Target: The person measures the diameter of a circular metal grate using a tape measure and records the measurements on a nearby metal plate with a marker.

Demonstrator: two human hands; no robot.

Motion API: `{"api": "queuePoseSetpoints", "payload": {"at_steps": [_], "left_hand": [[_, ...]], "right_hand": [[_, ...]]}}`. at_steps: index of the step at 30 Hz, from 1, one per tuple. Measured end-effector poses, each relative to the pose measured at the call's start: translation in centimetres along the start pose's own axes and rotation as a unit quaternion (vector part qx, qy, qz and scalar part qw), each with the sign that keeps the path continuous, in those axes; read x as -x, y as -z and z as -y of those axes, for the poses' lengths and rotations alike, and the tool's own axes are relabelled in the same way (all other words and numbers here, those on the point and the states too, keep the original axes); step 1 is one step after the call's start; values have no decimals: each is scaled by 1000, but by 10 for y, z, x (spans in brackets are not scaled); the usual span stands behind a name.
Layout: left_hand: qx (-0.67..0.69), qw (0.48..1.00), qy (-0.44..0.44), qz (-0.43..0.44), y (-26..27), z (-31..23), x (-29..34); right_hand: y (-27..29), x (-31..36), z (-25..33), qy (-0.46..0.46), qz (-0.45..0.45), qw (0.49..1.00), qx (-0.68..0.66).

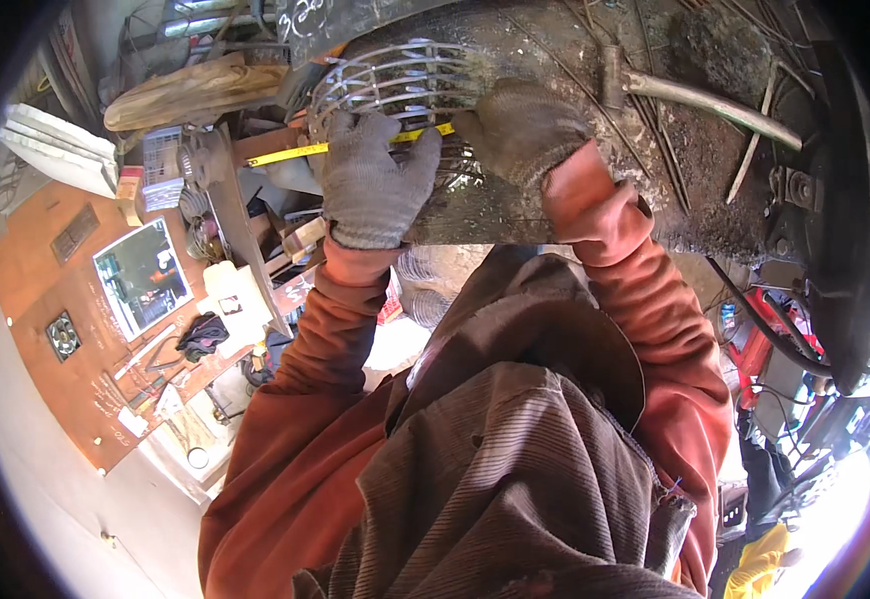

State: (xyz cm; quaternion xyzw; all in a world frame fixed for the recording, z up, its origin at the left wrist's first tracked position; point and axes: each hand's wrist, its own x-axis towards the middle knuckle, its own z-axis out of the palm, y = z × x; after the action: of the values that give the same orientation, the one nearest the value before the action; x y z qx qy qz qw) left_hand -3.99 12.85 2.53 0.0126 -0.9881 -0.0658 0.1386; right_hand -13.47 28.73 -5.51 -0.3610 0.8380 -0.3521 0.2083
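Note:
A yellow tape measure (290,155) is pulled out across the near side of a curved metal bar grille (400,80) on the dark metal worktop (475,215). My left hand (375,185), in a grey knitted glove, has its fingers bent over the blade, which passes behind them and shows again before the thumb. The blade's left end juts out past that hand. My right hand (530,130), gloved alike, is closed at the blade's right end, at the grille's near right corner. Whatever part of the tape lies inside its fingers is hidden.
A hammer (709,100) and several thin rods (659,150) lie right of my right hand. A wooden piece (195,92) and clutter sit to the left, beside a brown board (65,235). Dark machinery (844,220) stands at the right, with cables (769,314) below.

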Motion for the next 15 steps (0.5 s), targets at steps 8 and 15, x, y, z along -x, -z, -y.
{"api": "queuePoseSetpoints", "payload": {"at_steps": [8, 15], "left_hand": [[-51, 997, 46, -21, -15, -6, -2], [-88, 989, 115, 30, -13, -5, 1]], "right_hand": [[12, 0, -1, -45, -7, 999, 2], [61, 40, -26, 16, -3, 982, 187]]}}
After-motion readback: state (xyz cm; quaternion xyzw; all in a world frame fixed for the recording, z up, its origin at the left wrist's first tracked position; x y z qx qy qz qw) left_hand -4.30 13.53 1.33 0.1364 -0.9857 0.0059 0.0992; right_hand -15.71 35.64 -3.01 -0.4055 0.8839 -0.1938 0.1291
